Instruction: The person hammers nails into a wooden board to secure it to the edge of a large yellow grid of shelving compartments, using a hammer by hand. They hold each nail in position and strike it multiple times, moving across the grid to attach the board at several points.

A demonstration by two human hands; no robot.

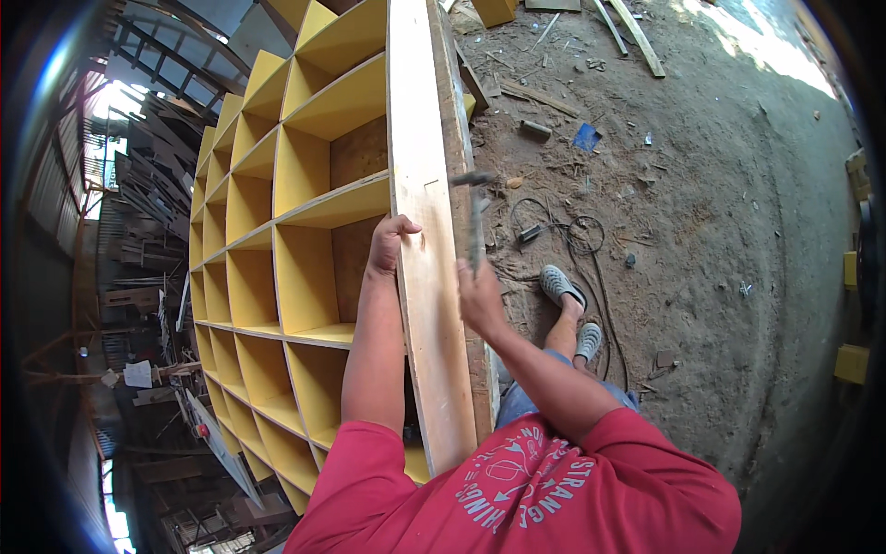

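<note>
A long pale wooden board [417,120] runs along the side of a large yellow shelf unit [305,240] divided into square compartments. My left hand [392,242] is closed round the board's left edge, thumb on its face and the other fingers mostly hidden. In my right hand [478,295] is a hammer [475,217], gripped by the handle. Its dark head is raised near the board's right edge, and the handle looks slightly smeared by motion. Whether the head touches the board I cannot tell. A small mark shows on the board between the left hand and the hammer head.
Dirt floor lies to the right, with a dark cable [591,249], a blue scrap [587,138], a short cylinder [535,129] and wood strips [637,37]. My shoes [561,284] stand beside the cable. Stacked timber [152,175] fills the far left.
</note>
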